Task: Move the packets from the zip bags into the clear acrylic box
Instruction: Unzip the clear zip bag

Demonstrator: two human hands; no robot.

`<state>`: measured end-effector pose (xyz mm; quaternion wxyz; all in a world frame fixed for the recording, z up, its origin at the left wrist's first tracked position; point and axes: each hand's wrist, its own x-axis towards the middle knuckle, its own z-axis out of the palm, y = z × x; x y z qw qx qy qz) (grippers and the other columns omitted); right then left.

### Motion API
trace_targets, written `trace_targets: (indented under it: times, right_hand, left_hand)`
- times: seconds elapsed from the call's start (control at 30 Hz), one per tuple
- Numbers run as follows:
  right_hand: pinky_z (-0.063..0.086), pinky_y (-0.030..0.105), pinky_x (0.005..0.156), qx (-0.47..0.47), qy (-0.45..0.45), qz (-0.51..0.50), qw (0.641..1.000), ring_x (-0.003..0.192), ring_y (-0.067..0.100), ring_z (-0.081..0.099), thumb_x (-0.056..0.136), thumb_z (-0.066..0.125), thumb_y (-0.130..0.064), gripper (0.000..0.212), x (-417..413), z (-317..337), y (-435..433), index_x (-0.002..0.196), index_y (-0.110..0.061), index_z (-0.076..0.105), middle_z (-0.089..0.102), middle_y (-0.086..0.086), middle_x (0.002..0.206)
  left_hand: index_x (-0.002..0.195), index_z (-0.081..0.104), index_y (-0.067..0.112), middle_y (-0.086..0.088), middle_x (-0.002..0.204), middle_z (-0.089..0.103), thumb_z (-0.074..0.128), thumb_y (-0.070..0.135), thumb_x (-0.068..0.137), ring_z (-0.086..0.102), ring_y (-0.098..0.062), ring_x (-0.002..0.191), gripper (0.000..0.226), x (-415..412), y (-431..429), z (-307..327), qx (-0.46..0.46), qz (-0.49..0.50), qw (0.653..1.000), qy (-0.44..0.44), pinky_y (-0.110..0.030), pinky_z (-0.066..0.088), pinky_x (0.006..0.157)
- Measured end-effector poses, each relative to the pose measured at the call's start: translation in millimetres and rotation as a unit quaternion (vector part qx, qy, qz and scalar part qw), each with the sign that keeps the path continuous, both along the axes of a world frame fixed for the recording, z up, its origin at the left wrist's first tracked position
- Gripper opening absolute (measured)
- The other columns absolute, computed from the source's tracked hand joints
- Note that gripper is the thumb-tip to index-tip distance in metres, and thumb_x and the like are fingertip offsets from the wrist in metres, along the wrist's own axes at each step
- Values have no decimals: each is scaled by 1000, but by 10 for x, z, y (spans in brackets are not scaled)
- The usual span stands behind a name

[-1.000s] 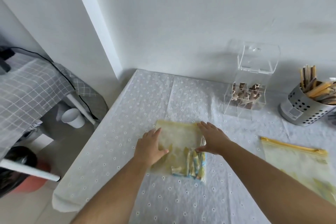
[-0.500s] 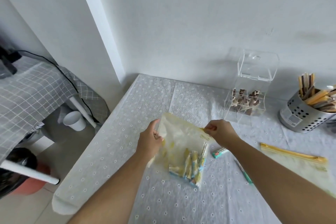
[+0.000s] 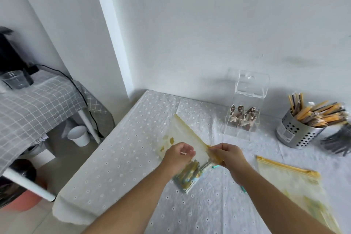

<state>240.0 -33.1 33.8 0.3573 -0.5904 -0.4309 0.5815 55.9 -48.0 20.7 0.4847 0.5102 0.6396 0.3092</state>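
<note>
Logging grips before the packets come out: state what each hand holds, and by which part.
Both hold one zip bag. The left hand grips its clear side panel; the right hand pinches the end of its yellow zip strip.

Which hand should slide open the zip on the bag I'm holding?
Likely right: the right hand pinches the end of the yellow zip strip; the left hand grips the zip bag below it.
</note>
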Motion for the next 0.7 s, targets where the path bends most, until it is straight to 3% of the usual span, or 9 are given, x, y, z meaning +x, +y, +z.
trace_targets:
  times: [0.1, 0.23, 0.5, 0.7]
  right_hand:
    - [52, 30, 67, -14, 46, 29, 998, 69, 22, 60, 87, 62, -7, 12, 18, 60, -144, 83, 2, 69, 66, 14, 77]
    - [54, 23, 66, -8, 64, 67, 996, 84, 16, 71, 94, 52, -10, 22, 32, 82, -265, 95, -1, 72, 76, 9, 90]
    - [55, 26, 69, 13, 81, 67, 994, 74, 19, 69, 81, 69, -5, 12, 42, 115, -329, 90, 4, 70, 72, 14, 83]
    - [52, 40, 87, 26, 65, 90, 993, 77, 24, 63, 73, 77, -2, 19, 33, 146, -354, 90, 4, 69, 70, 23, 87]
  left_hand:
    - [96, 65, 17, 2, 98, 70, 59, 27, 91, 68, -11, 91, 13, 186, -141, 80, -62, 32, 988, -138, -21, 48, 73]
    - [92, 64, 11, -7, 101, 72, 57, 25, 93, 69, -17, 96, 15, 320, -260, 169, -78, 65, 967, -233, -28, 51, 81]
    - [78, 62, 12, -6, 87, 72, 60, 13, 90, 69, -16, 89, 12, 374, -334, 241, -96, 107, 954, -264, -24, 51, 82]
    - [78, 65, 11, -3, 81, 71, 65, 10, 86, 67, -15, 84, 8, 366, -325, 251, -107, 120, 950, -267, -30, 48, 86]
